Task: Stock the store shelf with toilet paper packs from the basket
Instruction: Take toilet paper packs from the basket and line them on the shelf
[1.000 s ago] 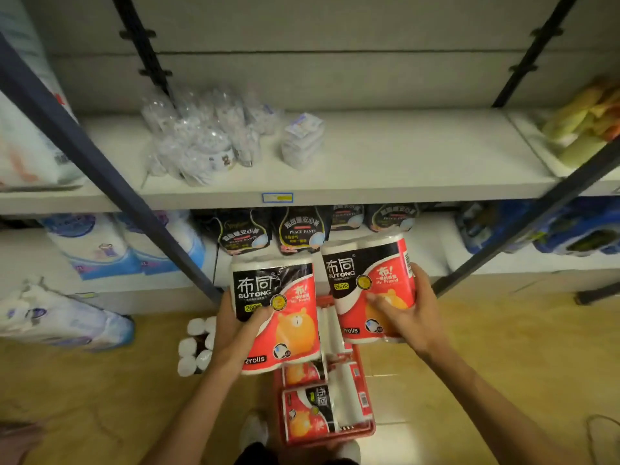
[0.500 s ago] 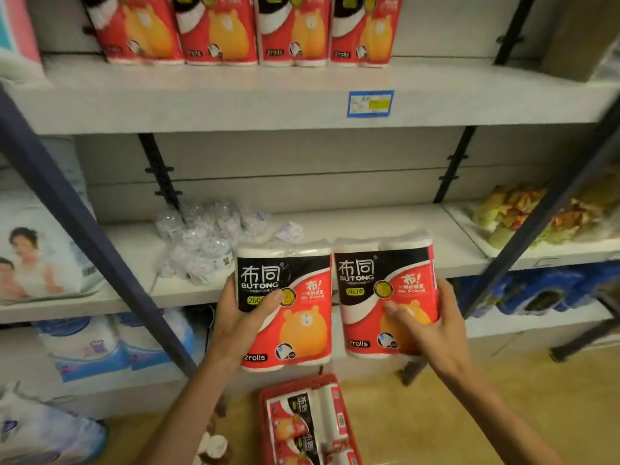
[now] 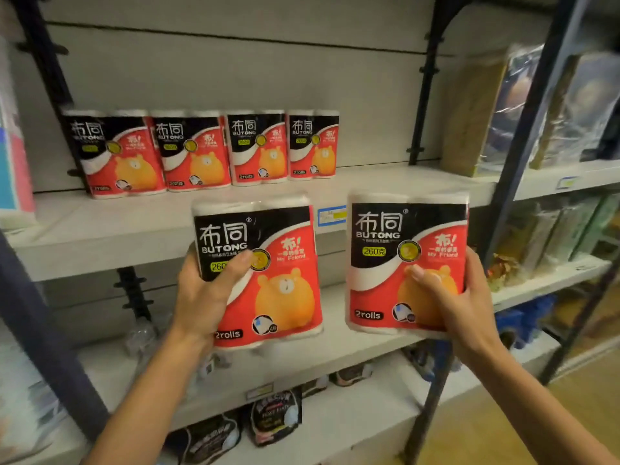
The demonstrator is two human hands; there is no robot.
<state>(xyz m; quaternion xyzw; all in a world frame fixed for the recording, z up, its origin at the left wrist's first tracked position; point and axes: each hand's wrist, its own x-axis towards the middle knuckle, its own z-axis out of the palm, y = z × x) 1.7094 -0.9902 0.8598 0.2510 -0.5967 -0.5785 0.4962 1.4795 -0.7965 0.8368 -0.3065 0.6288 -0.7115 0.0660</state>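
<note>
I hold two red, black and white two-roll toilet paper packs upright in front of the shelving. My left hand (image 3: 206,293) grips the left pack (image 3: 268,280) by its left side. My right hand (image 3: 459,297) grips the right pack (image 3: 396,263) by its right side. Both packs hang just below the front edge of the upper white shelf (image 3: 385,182). A row of several matching packs (image 3: 201,151) stands at the back left of that shelf. The basket is out of view.
Dark metal uprights (image 3: 523,135) frame the bay. A blue price label (image 3: 331,215) sits on the shelf edge between my packs. Wrapped goods (image 3: 536,109) fill the bay to the right. Dark pouches (image 3: 275,417) lie on the lowest shelf.
Both hands have raised the two packs from above the basket up to the upper shelf's edge. The packs have moved apart. My view has tilted up, and the basket has dropped out of sight.
</note>
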